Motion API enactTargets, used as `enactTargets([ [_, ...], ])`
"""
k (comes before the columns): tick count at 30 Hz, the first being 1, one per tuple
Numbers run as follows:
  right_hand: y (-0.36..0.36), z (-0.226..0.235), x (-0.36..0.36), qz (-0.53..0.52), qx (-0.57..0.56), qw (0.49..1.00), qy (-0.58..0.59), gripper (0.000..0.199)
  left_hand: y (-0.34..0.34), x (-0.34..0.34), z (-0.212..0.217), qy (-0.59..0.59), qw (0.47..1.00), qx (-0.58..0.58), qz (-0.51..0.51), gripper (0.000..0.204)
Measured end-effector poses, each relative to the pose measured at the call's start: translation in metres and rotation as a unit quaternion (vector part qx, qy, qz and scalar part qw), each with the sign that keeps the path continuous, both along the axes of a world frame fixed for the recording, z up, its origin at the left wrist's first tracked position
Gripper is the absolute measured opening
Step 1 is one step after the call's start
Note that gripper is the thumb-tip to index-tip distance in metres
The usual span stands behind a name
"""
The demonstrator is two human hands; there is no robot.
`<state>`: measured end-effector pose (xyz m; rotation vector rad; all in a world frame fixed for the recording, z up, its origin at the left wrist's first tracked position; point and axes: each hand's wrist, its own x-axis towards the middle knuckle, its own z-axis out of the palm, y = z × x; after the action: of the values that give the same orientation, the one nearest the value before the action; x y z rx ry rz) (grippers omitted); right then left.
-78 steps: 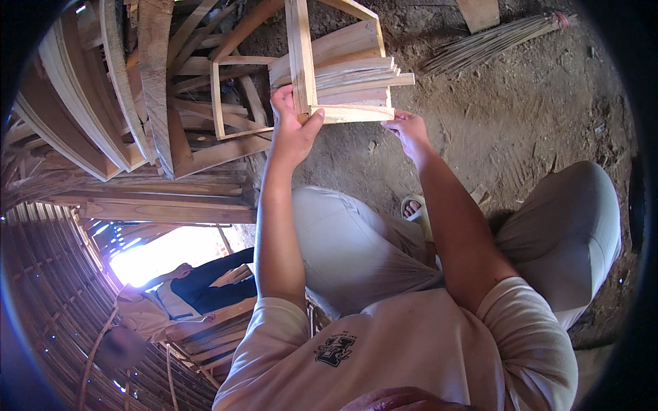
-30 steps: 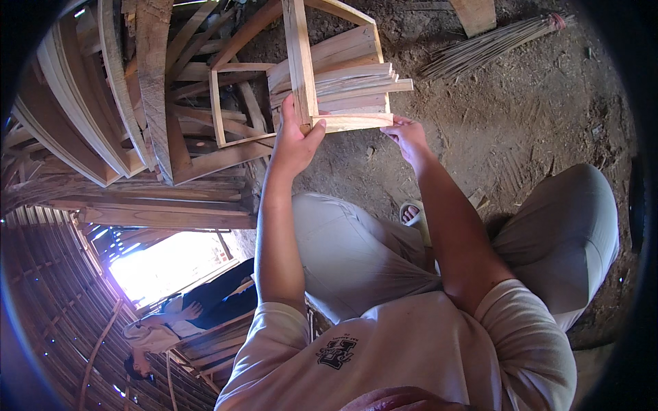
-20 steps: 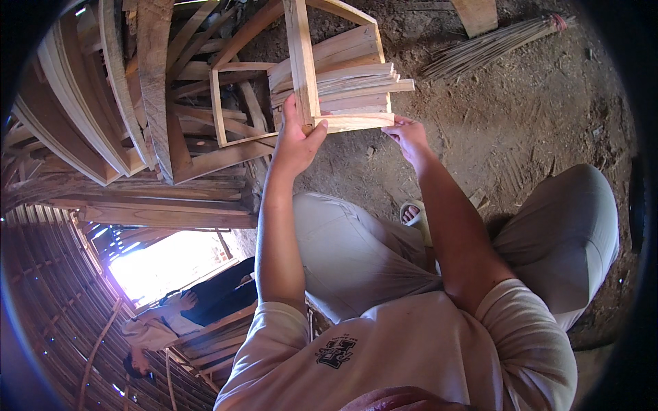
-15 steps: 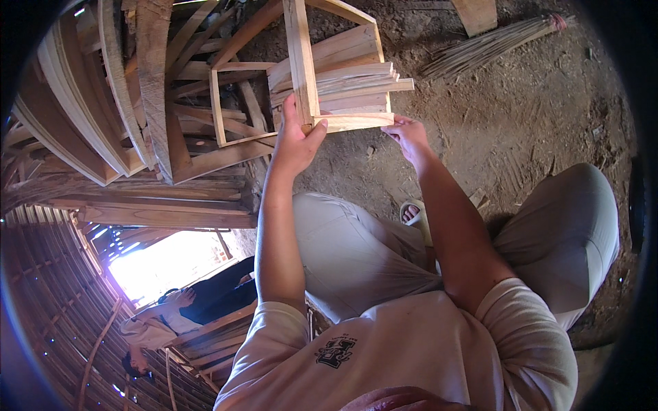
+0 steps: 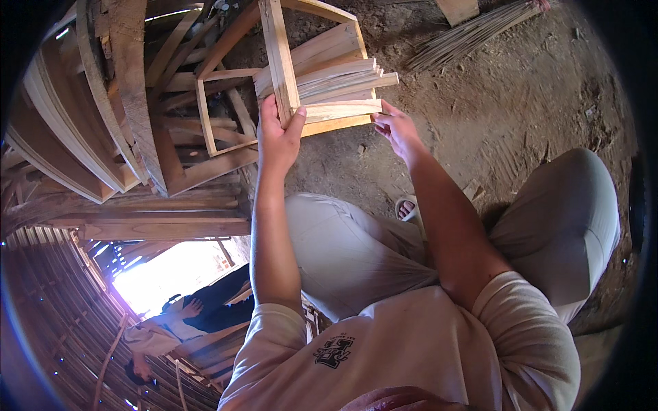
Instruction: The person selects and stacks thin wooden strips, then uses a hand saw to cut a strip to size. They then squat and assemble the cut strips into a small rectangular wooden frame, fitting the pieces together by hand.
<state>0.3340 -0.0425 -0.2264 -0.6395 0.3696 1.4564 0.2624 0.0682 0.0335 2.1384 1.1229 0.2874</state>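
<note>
Pale wooden slat (image 5: 339,109) lay long axis left to right, between left hand (image 5: 279,140) and right hand (image 5: 395,130). Left fingers clamped on wooden post (image 5: 279,58) at slat's left end; right fingers pinched its right end.

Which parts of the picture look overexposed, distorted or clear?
Head view: the opening at lower left burnt out white; head view, far left: planks bowed, probably by the fisheye; head view, upper middle: left hand and right hand fairly sharp.
</note>
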Motion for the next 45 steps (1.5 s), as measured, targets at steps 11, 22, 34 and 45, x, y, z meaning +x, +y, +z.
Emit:
enactTargets([
  [11,0.005,-0.001,0.003,0.028,-0.004,0.999,-0.038,0.055,-0.003,0.009,0.011,-0.025,0.993,-0.113,-0.015,0.062],
  [22,0.008,0.002,0.001,-0.013,0.025,1.000,-0.007,0.050,-0.004,0.008,0.012,-0.065,0.978,-0.195,0.039,0.059],
  [34,0.009,-0.004,0.000,-0.005,0.008,1.000,-0.002,0.045,-0.003,0.006,0.013,-0.056,0.978,-0.202,-0.009,0.060],
  [45,0.008,-0.003,-0.003,-0.001,-0.017,1.000,-0.024,0.044,-0.005,0.007,0.012,-0.056,0.982,-0.180,-0.004,0.058],
])
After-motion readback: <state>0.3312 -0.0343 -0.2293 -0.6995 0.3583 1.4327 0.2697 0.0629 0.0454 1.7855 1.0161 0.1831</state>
